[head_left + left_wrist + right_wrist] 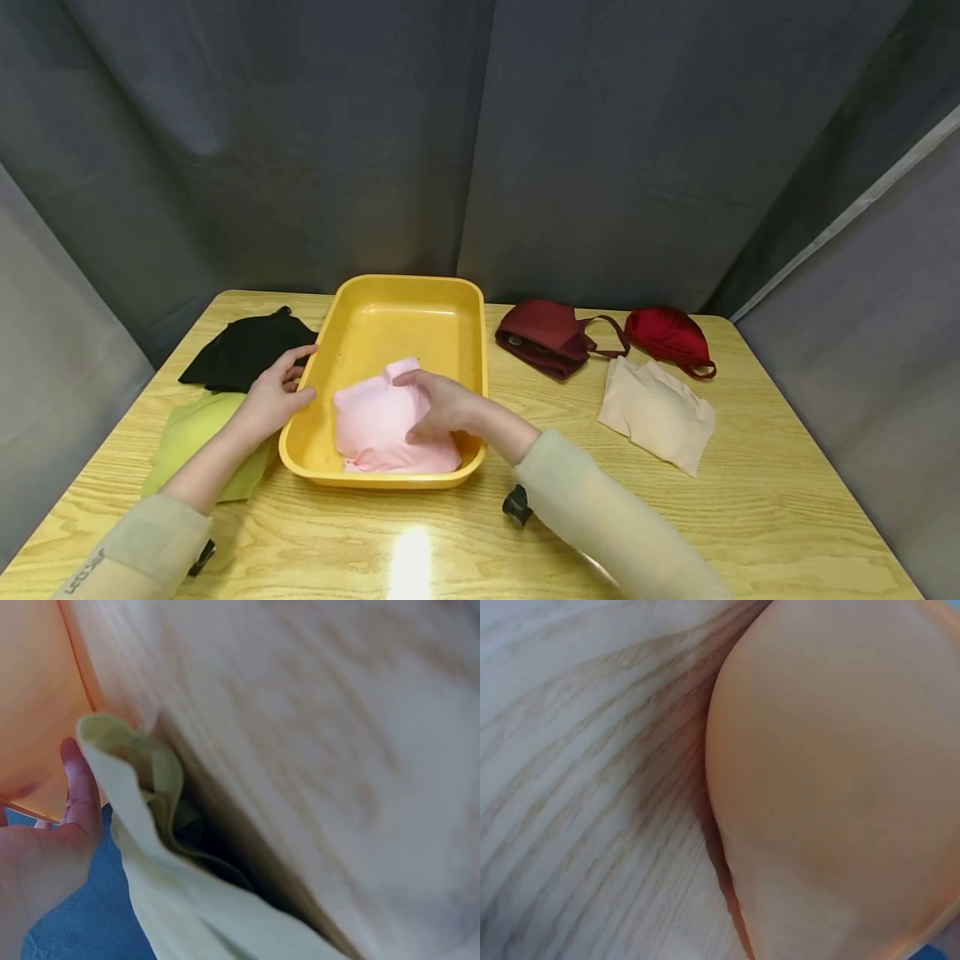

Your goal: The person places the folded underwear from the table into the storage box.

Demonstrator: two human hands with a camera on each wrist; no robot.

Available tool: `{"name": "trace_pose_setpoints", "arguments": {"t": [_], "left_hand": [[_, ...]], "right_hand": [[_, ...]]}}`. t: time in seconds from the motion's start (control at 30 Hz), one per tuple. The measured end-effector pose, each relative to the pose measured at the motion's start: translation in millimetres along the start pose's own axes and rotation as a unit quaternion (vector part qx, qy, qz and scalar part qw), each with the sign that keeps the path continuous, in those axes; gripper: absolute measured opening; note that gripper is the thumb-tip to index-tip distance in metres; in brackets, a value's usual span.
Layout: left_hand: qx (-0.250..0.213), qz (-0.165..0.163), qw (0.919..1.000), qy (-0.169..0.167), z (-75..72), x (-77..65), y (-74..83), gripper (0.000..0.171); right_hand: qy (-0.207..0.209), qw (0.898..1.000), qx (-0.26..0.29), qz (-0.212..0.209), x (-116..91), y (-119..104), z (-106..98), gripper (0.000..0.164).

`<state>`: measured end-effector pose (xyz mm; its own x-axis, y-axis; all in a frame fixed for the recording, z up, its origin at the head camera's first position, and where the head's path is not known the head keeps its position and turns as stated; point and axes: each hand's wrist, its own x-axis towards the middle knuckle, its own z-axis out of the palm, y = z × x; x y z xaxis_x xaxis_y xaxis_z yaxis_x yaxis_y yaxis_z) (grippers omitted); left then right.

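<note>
A pink folded bra [375, 425] lies in the near part of a yellow plastic basin [390, 290]. My right hand [442, 404] holds it from the right, fingers on top and thumb toward the near side. At the basin's left rim, my left hand [273, 400] touches the edge with loosely bent fingers. The left wrist view shows that hand [52, 847] beside the basin wall [37, 697]. A yellow-green garment [191, 429] lies under the left forearm. In the right wrist view the basin's outer wall [832, 750] fills the right side, and the right hand is mostly hidden.
A black garment [251, 350] lies left of the basin. On the right side of the wooden table [787, 500] are a maroon bra [543, 333], a red bra [667, 333] and a beige bra [660, 412]. Grey curtains [600, 150] stand behind and beside the table.
</note>
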<state>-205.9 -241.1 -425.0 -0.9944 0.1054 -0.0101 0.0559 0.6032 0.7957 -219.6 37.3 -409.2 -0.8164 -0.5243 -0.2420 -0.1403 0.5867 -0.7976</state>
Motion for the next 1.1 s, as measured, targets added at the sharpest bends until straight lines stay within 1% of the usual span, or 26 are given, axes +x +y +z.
{"name": "trace_pose_setpoints", "arguments": {"t": [0.13,0.23,0.47,0.57,0.67,0.73,0.9,1.1], "left_hand": [[0.001,0.0,1.0,-0.001,-0.1,0.3,0.1,0.066],[0.0,0.0,1.0,-0.002,0.2,0.3,0.5,0.066],[-0.002,-0.003,1.0,-0.003,0.4,-0.2,1.2,0.066],[-0.003,-0.005,1.0,-0.004,0.2,-0.3,1.2,0.066],[0.001,-0.004,1.0,-0.003,0.2,-0.3,0.8,0.066],[0.002,-0.004,1.0,-0.003,0.3,-0.4,0.2,0.066],[-0.003,-0.004,1.0,-0.004,0.1,-1.0,0.5,0.066],[-0.002,0.0,1.0,-0.002,0.3,-0.8,1.5,0.066]], "right_hand": [[-0.018,1.0,0.008,0.01,3.6,1.4,0.2,0.076],[-0.021,1.0,0.001,0.012,5.7,1.0,0.0,0.075],[-0.012,0.999,-0.044,0.028,7.4,-0.1,0.4,0.069],[-0.006,0.997,-0.074,0.02,6.7,-1.2,-0.2,0.068],[-0.004,0.995,-0.102,0.013,5.8,-2.0,-1.8,0.07],[-0.005,0.994,-0.105,0.01,5.3,-2.6,-3.3,0.074],[-0.005,0.996,-0.088,0.005,2.8,-6.7,-7.9,0.084],[-0.005,0.998,-0.061,-0.011,-3.0,-14.3,-13.8,0.084]]}}
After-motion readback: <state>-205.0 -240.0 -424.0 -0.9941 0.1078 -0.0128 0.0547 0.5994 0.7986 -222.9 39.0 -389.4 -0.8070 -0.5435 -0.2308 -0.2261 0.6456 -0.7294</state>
